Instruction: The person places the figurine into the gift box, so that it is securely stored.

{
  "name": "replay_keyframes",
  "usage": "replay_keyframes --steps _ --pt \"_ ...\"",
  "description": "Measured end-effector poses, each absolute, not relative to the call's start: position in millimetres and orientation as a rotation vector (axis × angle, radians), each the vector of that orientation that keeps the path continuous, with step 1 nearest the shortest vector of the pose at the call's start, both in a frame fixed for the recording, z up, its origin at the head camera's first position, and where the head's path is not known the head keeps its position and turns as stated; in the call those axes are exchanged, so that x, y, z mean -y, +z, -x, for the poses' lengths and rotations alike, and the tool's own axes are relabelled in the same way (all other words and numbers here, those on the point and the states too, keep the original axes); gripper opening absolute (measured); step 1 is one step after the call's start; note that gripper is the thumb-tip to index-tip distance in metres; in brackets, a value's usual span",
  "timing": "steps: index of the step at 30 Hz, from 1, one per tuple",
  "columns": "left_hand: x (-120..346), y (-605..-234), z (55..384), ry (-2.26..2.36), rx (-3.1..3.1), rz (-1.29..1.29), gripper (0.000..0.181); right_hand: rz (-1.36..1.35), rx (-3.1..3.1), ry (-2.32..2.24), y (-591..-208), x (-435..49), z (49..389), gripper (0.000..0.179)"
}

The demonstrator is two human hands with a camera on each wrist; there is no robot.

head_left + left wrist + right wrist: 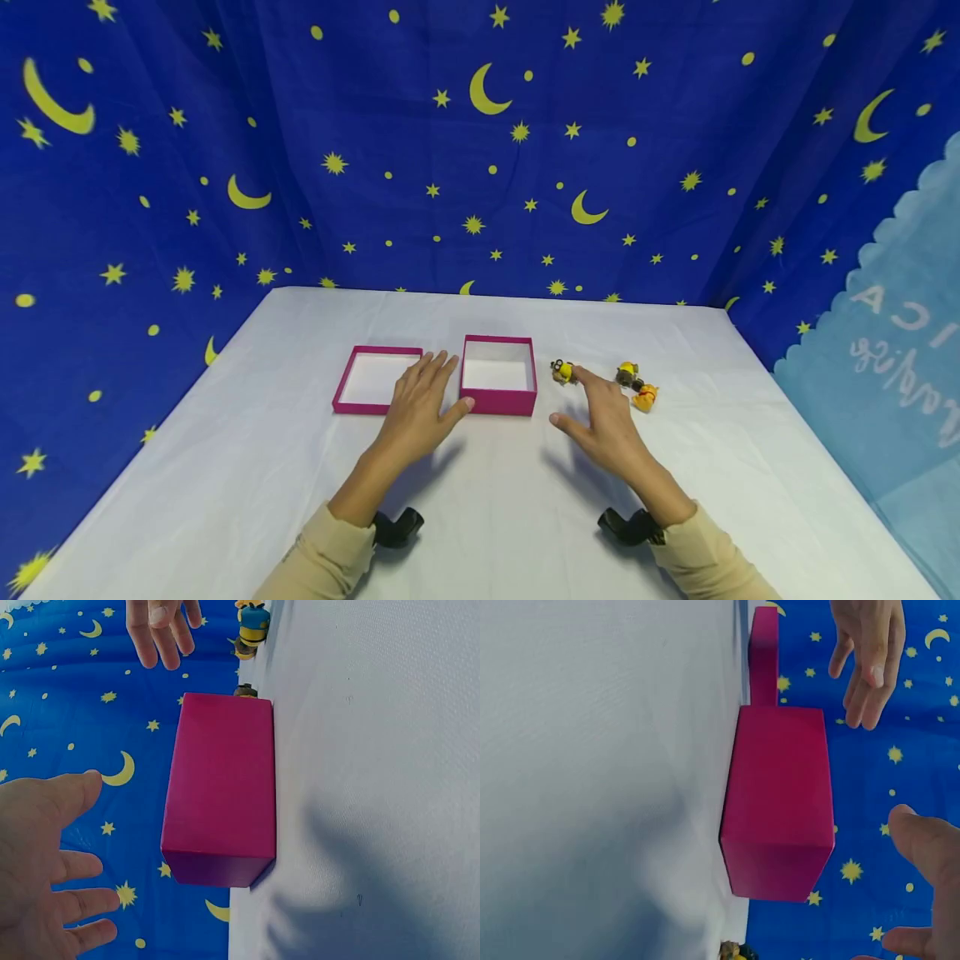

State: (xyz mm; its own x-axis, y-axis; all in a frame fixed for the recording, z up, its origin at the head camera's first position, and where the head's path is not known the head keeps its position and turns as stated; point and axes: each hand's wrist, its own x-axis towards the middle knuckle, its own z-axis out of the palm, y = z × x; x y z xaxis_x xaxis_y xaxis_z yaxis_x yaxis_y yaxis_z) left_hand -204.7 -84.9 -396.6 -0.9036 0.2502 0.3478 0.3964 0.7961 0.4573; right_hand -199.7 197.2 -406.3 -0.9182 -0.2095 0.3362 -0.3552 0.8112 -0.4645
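Note:
A magenta box (pixel 498 403) with a white inside stands uncovered on the table. Left of it lies its shallow magenta lid (pixel 362 409), hollow side up and partly hidden by my left hand (pixel 422 411). That hand hovers between lid and box with fingers extended, holding nothing. My right hand (pixel 606 419) is held over the table right of the box, fingers spread, with nothing in it. Close to its index fingertip lies a small yellow toy figure with goggles (pixel 562 372). Further right are another yellow figure (pixel 628 373) and an orange figure (pixel 645 397).
A white cloth covers the table (pixel 480 508). Behind it hangs a blue curtain (pixel 420 125) with yellow moons and stars. At the right is a light blue cloth (pixel 892 367) with lettering. Each wrist wears a black device.

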Motion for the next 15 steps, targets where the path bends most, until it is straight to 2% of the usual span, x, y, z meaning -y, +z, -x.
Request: replay_keyframes --steps 15 --pt "88.4 -398.3 214.9 -0.861 2.733 0.512 0.066 -0.339 2.773 0.870 -408.8 -217.7 204.2 0.078"
